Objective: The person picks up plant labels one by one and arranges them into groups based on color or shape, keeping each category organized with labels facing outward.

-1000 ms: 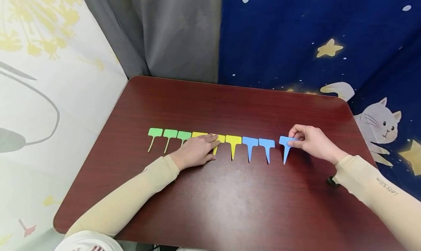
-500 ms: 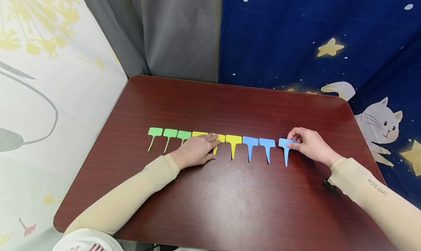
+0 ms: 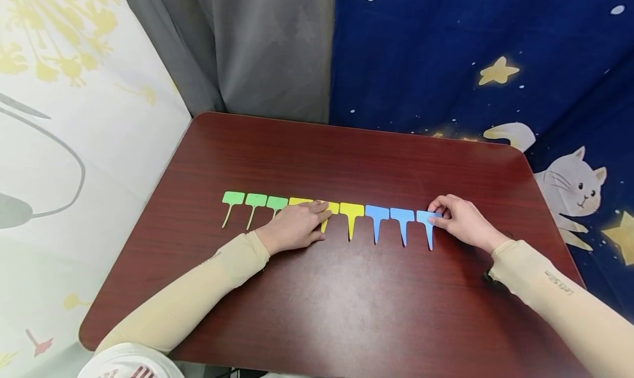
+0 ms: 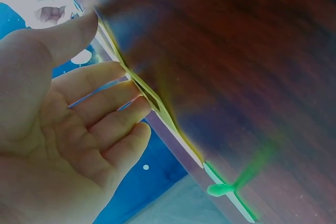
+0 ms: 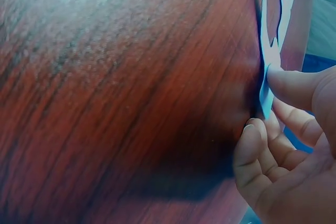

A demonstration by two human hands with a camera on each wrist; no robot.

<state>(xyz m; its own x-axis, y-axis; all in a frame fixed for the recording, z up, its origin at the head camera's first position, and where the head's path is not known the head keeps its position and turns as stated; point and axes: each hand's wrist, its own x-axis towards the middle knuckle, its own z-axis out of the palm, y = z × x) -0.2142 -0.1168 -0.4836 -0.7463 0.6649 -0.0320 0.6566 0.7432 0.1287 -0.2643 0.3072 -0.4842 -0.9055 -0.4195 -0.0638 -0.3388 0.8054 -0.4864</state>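
In the head view, T-shaped plant labels lie side by side in a row. Three green labels, among them the leftmost green label (image 3: 233, 198), come first, partly hidden by my left wrist. My left hand (image 3: 294, 225) rests with extended fingers on the yellow labels, covering much of the left yellow label (image 3: 300, 201) and the middle yellow label (image 3: 334, 208). Uncovered beside it is the right yellow label (image 3: 351, 213). Two blue labels, the nearer-left blue label (image 3: 377, 214) and its neighbour (image 3: 402, 217), follow. At the right end, my right hand (image 3: 464, 219) pinches the last blue label (image 3: 424, 217) by its head.
The dark red wooden table (image 3: 317, 295) extends in front of and behind the row. A grey curtain (image 3: 272, 53) and a blue curtain (image 3: 426, 53) hang along its far edge. A pale printed cloth (image 3: 99, 136) stands along the left side.
My right hand has brought the last blue label leftward, up beside its blue neighbour, and its stem now points more straight toward me. The left hand has stayed in place.
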